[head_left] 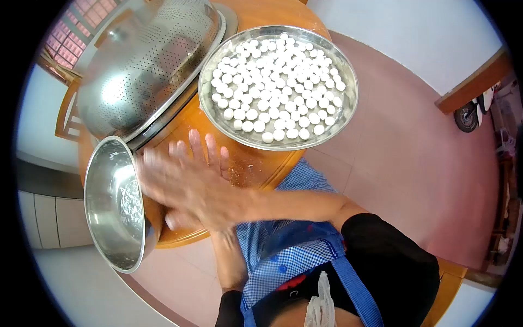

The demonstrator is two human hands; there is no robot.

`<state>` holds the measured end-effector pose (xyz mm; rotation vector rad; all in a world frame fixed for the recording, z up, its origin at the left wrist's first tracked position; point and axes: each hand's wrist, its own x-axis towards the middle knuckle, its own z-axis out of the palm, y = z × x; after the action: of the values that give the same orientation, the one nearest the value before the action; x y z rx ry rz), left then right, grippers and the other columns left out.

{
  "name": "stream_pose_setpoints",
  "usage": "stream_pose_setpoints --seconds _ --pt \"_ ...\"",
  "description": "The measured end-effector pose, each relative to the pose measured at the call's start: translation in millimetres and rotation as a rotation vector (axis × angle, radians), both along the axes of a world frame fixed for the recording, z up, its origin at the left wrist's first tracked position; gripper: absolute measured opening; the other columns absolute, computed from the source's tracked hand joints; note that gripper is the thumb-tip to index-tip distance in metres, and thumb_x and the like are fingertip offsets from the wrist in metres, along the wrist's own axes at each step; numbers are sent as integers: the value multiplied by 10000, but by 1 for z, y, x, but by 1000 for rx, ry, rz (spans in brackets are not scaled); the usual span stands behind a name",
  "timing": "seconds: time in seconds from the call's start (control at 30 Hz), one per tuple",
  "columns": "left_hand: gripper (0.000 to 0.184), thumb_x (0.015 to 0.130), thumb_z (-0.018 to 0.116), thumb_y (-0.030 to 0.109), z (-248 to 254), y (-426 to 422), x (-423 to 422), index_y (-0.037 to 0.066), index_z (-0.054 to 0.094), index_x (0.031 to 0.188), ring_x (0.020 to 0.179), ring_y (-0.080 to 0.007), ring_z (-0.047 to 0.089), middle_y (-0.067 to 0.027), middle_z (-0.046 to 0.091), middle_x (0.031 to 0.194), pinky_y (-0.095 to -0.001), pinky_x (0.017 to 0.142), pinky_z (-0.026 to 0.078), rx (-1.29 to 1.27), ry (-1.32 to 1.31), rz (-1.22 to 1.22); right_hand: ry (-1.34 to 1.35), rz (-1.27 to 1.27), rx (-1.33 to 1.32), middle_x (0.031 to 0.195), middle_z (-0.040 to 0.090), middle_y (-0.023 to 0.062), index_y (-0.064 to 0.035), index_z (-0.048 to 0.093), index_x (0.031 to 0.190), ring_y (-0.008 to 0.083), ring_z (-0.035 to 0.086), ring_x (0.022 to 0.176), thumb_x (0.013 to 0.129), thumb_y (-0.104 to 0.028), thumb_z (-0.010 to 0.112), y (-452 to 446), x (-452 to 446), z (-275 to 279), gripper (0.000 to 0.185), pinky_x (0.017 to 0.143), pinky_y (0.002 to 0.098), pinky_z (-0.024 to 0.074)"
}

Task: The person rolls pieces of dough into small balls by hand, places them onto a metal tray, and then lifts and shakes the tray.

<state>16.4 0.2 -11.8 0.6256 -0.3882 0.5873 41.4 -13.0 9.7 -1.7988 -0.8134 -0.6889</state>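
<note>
My right hand (182,191) lies flat across my left hand (210,155), palm to palm or nearly so, above the table edge. Motion smears the fingers of the right hand, which look stretched out. Fingers of the left hand point away from me, spread apart, and the rest of that hand is mostly covered. Neither hand shows anything held. Just left of them is a deep steel bowl (92,212) with bright reflections inside. Beyond them stands a round steel tray (210,111) bearing many small white balls (272,92), spread in a loose layer.
A large perforated steel dome cover (141,71) sits at the back left of the round wooden table (256,169). White crumbs dot the wood near my hands. A blue checked apron (289,256) covers my lap. A wooden chair (68,111) stands behind the table.
</note>
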Motion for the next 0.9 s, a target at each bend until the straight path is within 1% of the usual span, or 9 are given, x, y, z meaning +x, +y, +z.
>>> stream_pose_setpoints --seconds 0.03,0.13,0.3,0.37,0.4,0.47,0.63,0.73,0.9 --pt "644 982 211 509 3 -5 -2 114 124 1483 1420 -290 119 -122 144 1536 -443 1142 132 -160 -9 -96 -24 -185 51 1537 109 160 -42 230 1454 291 41 1430 924 -335 465 -2 6 11 650 1155 452 49" --pt "659 969 153 546 32 -3 -12 144 110 1489 1416 -311 127 -100 107 1548 -462 1134 127 121 521 279 -31 558 -220 1536 111 151 -26 185 1461 277 58 1429 902 -269 499 -22 58 13 685 1158 453 80" --pt "638 979 154 522 6 36 12 141 111 1489 1418 -287 133 -112 116 1546 -424 1133 153 132 236 274 46 849 -126 1548 67 121 -65 136 1476 277 20 1430 914 -343 480 -18 -6 -29 715 1159 444 18" --pt "635 982 153 513 7 11 13 132 114 1488 1418 -273 133 -111 127 1543 -416 1139 146 270 -197 205 -67 436 -143 1550 49 124 -56 130 1475 286 16 1430 921 -413 426 -7 5 -10 722 1158 436 8" --pt "634 983 153 510 9 0 10 128 115 1487 1418 -269 133 -111 130 1542 -413 1141 144 312 -343 174 78 532 -260 1547 35 143 -50 118 1475 295 14 1428 947 -466 332 -10 24 7 705 1155 441 4" --pt "646 982 169 512 27 -11 -15 99 152 1479 1416 -267 142 -102 120 1544 -420 1150 117 79 599 270 89 528 -169 1538 45 177 -15 112 1466 310 26 1425 959 -414 338 -13 54 11 684 1151 458 5" --pt "658 979 163 523 18 37 5 105 115 1485 1418 -260 135 -105 126 1543 -419 1146 135 214 362 370 83 782 -161 1528 73 210 41 121 1450 329 57 1421 967 -341 358 -25 11 -20 660 1151 453 21" --pt "679 972 179 541 3 15 6 100 113 1484 1415 -267 141 -106 130 1541 -412 1146 135 87 108 202 5 647 -272 1542 42 154 -84 103 1483 297 17 1427 967 -518 185 -12 7 -7 679 1148 457 -19" --pt "638 988 205 497 25 3 -9 84 158 1473 1407 -282 165 -113 165 1530 -416 1141 151 76 431 206 90 623 -160 1540 56 176 -15 109 1470 310 32 1427 966 -344 338 -19 62 10 643 1151 442 20"
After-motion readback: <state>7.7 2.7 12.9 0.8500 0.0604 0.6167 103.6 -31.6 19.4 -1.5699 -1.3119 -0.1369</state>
